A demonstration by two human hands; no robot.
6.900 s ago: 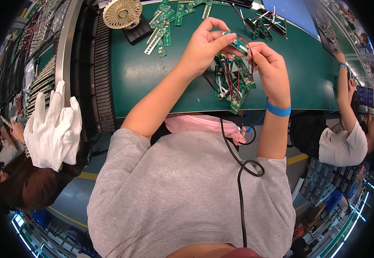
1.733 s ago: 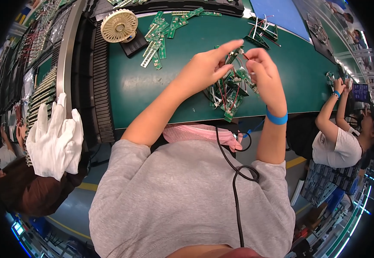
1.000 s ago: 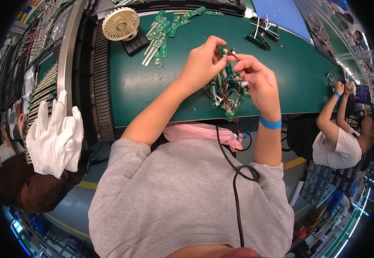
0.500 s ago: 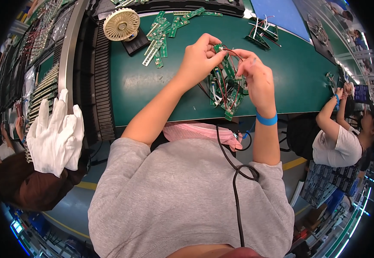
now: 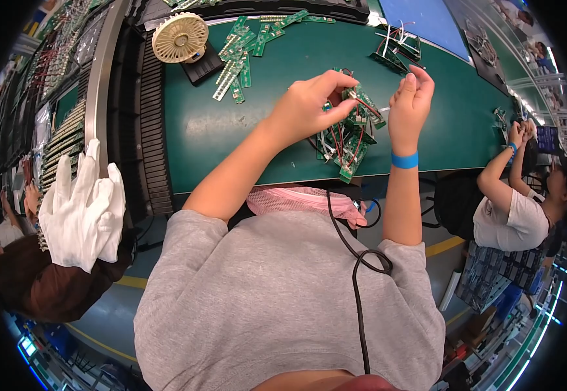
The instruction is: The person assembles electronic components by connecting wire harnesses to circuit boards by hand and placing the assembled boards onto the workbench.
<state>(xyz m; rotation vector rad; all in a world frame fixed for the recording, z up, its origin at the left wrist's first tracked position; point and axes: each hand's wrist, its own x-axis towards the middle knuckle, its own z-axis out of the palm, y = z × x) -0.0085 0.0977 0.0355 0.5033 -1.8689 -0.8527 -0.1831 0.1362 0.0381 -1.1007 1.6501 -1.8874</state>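
My left hand [image 5: 316, 104] pinches a narrow green circuit board [image 5: 369, 112] between thumb and fingers, tilted over the table, with red and black wires along it. To its right, my right hand [image 5: 411, 107] is closed, with its thumb up. A short white wire [image 5: 384, 109] runs from the board's end to the fingers of that hand; its tip is hidden there. Under the held board lies a tangled pile of wired green circuit boards [image 5: 348, 153] near the table's front edge, partly covered by my left hand.
Loose green circuit boards [image 5: 234, 65] lie beside a cream fan [image 5: 180, 39] at the back left of the green table [image 5: 218, 130]. More wired boards [image 5: 395, 49] sit at the back right. White gloves [image 5: 83, 208] hang at left. A co-worker [image 5: 511, 212] sits at right.
My right hand has moved right, away from the left hand. The left hand has come slightly nearer and to the right, and the held board now slants toward the right hand.
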